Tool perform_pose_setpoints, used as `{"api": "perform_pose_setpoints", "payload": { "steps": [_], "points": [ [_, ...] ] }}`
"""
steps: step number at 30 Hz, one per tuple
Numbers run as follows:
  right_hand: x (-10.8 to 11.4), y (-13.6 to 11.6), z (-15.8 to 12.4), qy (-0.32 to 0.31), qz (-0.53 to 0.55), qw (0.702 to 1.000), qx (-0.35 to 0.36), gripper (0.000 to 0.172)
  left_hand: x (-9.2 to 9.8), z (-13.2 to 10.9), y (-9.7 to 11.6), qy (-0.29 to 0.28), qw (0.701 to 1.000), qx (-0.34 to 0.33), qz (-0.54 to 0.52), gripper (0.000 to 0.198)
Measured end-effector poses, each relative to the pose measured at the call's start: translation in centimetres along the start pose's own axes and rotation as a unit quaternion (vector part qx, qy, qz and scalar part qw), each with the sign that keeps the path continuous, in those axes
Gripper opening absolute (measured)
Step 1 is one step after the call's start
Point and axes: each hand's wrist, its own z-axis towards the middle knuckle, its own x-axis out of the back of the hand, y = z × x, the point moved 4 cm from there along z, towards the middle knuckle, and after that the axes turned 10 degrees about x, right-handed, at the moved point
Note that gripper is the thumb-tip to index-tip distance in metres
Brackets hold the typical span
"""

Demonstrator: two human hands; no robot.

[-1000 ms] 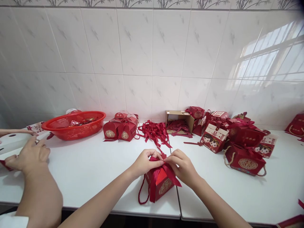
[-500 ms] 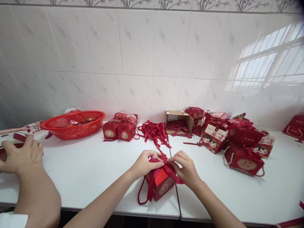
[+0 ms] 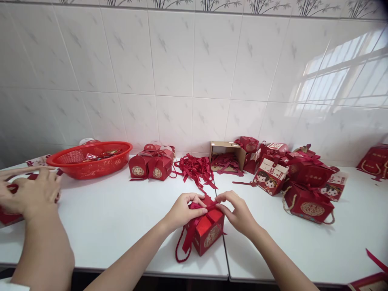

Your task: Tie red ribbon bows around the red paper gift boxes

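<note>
A small red gift box [image 3: 209, 233] with a gold emblem and a rope handle stands on the white table [image 3: 121, 226] near its front edge. A dark red ribbon [image 3: 197, 220] crosses its top and hangs down its front. My left hand [image 3: 183, 210] pinches the ribbon at the top of the box from the left, fingers closed. My right hand [image 3: 238, 212] pinches the same ribbon from the right, fingers closed. The two hands nearly touch over the box.
Another person's hands [image 3: 28, 194] work on a red item at the far left. A red plastic basket [image 3: 91, 159], two finished red boxes [image 3: 151, 165], a heap of loose ribbons [image 3: 197, 167], an open cardboard box [image 3: 227, 155] and several red gift boxes [image 3: 303, 182] line the tiled wall.
The hanging ribbon tail at the box's right has been drawn in toward the top. My hands stay over the box. The other person's hands have shifted at the left.
</note>
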Motion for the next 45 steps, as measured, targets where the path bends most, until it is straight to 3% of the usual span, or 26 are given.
{"api": "perform_pose_setpoints", "payload": {
  "steps": [4, 9, 14, 25, 37, 41, 45],
  "points": [
    [0.1, 0.5, -0.3, -0.015, 0.050, 0.995, -0.080, 0.015, 0.0, 0.0, -0.2, -0.003, 1.000, -0.003, -0.010, 0.013],
    [0.0, -0.3, 0.0, -0.024, 0.094, 0.989, -0.113, 0.022, 0.0, -0.1, 0.0, -0.005, 1.000, -0.010, -0.006, 0.012],
    [-0.1, -0.9, 0.6, -0.018, 0.137, 0.985, -0.104, 0.013, 0.0, 0.0, 0.1, -0.006, 1.000, 0.006, -0.008, 0.013],
    [-0.4, -0.9, 0.7, 0.031, 0.118, 0.988, -0.097, 0.009, 0.1, 0.3, -0.1, -0.003, 1.000, 0.006, -0.010, 0.014],
    [-0.4, -1.4, 0.8, 0.058, 0.081, 0.992, -0.073, 0.013, 0.0, 0.2, 0.0, -0.005, 1.000, 0.001, -0.005, 0.014],
    [-0.9, -1.5, 1.0, 0.063, 0.094, 0.991, -0.069, 0.031, 0.0, 0.3, 0.1, -0.003, 1.000, -0.005, 0.001, 0.013],
    [-1.3, -1.8, 1.3, 0.052, 0.079, 0.995, -0.042, 0.027, -0.1, 0.3, 0.2, -0.008, 1.000, -0.019, 0.003, 0.011]
  ]
}}
